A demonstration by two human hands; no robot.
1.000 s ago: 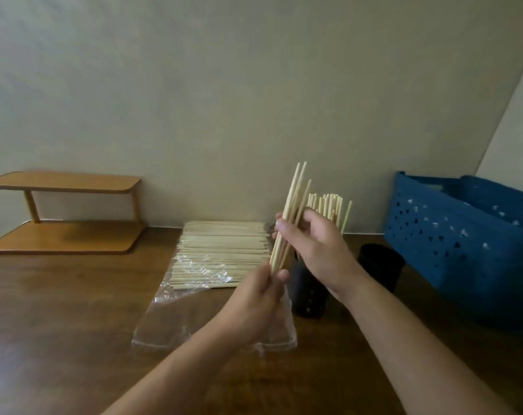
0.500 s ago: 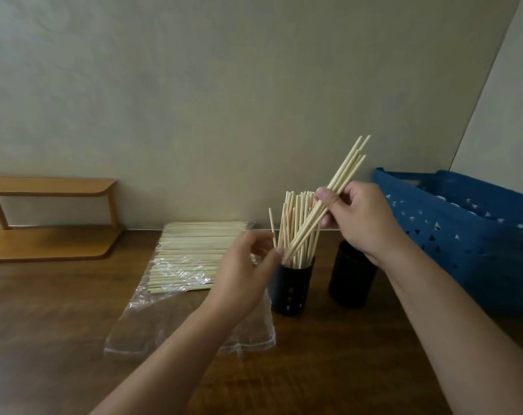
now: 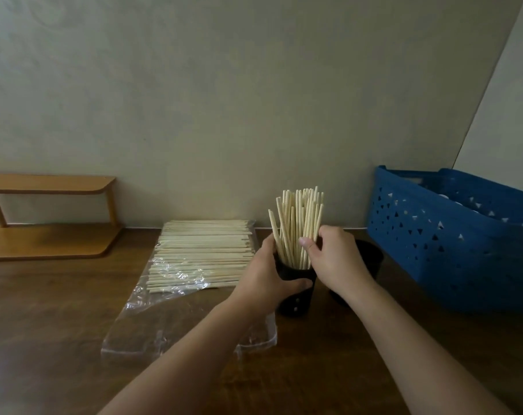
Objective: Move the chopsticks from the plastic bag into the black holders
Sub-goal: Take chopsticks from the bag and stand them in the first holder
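Note:
A black holder (image 3: 296, 301) stands on the table, packed with upright pale chopsticks (image 3: 297, 223). My left hand (image 3: 266, 274) wraps around the holder's left side. My right hand (image 3: 335, 259) grips the standing chopsticks from the right, thumb against them. A second black holder (image 3: 371, 259) stands behind my right hand, mostly hidden. To the left, a flat stack of chopsticks (image 3: 203, 253) lies on a clear plastic bag (image 3: 152, 327).
A blue perforated basket (image 3: 451, 241) fills the right side of the brown wooden table (image 3: 50, 324). A small wooden two-level shelf (image 3: 47, 223) stands at the far left against the wall.
My right hand has lowered its bundle of chopsticks into the near holder. My left hand, loose in front a moment ago, has closed on the holder's side.

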